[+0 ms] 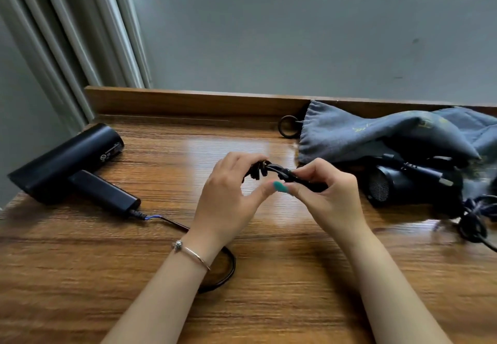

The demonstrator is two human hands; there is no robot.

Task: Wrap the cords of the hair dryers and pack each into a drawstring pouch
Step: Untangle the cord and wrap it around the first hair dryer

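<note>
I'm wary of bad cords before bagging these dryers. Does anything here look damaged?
Yes: where the cord leaves the left hair dryer's handle, blue inner wire shows, as if the black jacket has pulled back.

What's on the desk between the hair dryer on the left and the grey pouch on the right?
Head view: between the left hair dryer and grey pouch, both hands, left hand and right hand, hold its coiled cord above the desk.

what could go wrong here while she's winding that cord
1. The coiled cord is only pinched between left hand and right hand; it may spring loose.
2. Slack cord runs to the left hair dryer, near the table edge; tugging could drag it off.
</note>
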